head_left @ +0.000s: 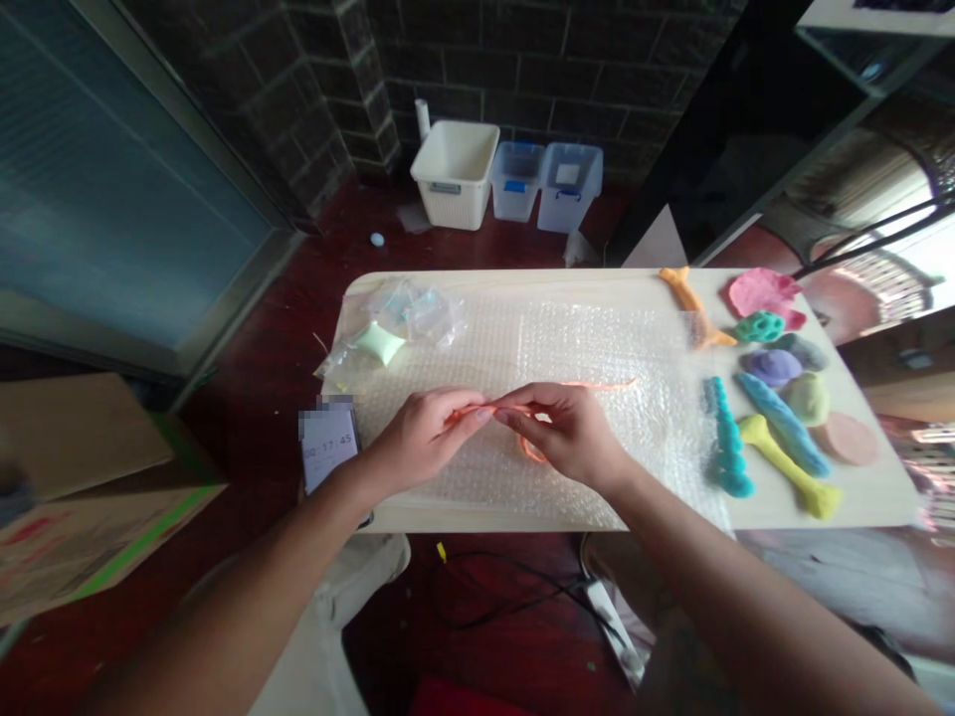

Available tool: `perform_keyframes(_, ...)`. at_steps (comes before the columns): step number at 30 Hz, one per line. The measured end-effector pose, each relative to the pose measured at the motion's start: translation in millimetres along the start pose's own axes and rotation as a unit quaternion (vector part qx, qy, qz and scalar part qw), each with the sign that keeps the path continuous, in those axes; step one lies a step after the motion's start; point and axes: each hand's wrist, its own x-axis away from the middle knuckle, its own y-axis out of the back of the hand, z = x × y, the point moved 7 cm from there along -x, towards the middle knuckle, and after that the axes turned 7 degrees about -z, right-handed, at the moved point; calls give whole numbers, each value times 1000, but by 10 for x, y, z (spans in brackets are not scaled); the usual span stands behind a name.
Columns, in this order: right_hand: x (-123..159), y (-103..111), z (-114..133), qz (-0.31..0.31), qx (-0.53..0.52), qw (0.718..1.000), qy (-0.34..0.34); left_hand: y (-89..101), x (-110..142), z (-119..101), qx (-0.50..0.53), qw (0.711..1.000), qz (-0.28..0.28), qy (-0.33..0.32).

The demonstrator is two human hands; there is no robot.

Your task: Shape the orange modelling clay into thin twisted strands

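My left hand [425,433] and my right hand [568,430] meet over the bubble wrap [567,343] on a small pale table [403,512]. Both pinch a thin orange clay strand [597,385]. The strand runs between my fingertips, loops under my right hand and trails off to the right across the wrap. Both hands are closed in a pinch.
Several coloured clay shapes [776,418] lie at the table's right end. Clear plastic bags and a pale green clay piece [380,341] sit at the far left. A phone [328,447] rests at the near left corner. Three storage bins [507,177] stand by the brick wall. Cables lie on the floor below.
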Motion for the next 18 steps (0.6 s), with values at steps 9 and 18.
perform_keyframes(9, -98, 54, -44, -11, -19, 999, -26, 93, -132, -221, -59, 987, -95, -112)
perform_keyframes(18, -99, 10, -128, -8, -47, 997, -55, 26, -34, -69, -48, 991, -66, -106)
